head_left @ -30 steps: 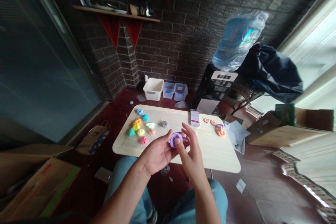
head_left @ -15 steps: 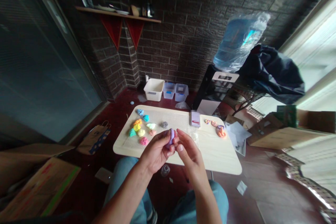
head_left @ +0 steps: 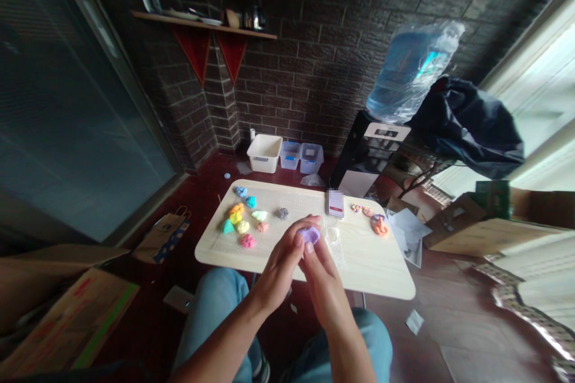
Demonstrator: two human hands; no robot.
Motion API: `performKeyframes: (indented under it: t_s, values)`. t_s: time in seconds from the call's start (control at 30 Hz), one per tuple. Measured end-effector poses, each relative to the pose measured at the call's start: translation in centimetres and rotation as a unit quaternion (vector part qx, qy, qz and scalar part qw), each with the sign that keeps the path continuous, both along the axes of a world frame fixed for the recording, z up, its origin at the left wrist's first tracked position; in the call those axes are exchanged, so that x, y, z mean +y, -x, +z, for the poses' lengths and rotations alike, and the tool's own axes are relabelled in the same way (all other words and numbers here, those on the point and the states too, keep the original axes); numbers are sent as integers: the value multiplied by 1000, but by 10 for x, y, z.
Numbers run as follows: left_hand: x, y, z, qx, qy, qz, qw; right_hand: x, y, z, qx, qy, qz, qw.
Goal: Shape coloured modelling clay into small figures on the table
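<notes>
A lump of purple clay is pinched between the fingertips of both hands, above the near edge of a small pale wooden table. My left hand curls round it from the left and my right hand presses on it from below right. On the table's left part lie several small clay pieces in blue, orange, yellow, green and pink, plus a grey one. Orange clay shapes sit at the far right of the table, and a small card lies near its back edge.
White and clear plastic bins stand on the floor by the brick wall. A water dispenser with a large blue bottle and a dark jacket are at the back right. Cardboard boxes lie at left and right. A paper bag stands beside the table.
Both hands have moved slightly right and forward with the purple clay. The clay, flat on my left palm a second ago, is now squeezed between the fingertips of both hands.
</notes>
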State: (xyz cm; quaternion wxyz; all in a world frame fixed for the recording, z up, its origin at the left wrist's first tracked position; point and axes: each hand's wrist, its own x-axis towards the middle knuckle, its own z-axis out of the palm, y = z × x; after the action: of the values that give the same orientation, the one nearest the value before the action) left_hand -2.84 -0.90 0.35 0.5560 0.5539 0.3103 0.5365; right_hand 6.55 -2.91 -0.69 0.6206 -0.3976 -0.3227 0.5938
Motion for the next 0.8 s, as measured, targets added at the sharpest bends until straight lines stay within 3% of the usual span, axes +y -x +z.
performKeyframes:
  t_s: [0.17,0.27,0.37,0.6,0.8]
  values:
    - [2,3,0,120,-113,43,985,-1,-3,2,83,13,94,992]
    - [8,9,-3,171,-164,24,971,-1,-10,3,94,26,86,992]
    - [12,14,-8,191,-168,4,967,-1,-16,2,111,39,82,990]
    - [5,15,-3,177,-124,-69,974,-1,-14,2,147,48,34,987]
    - [2,19,-1,55,36,-161,985,-4,-14,7,38,-32,18,999]
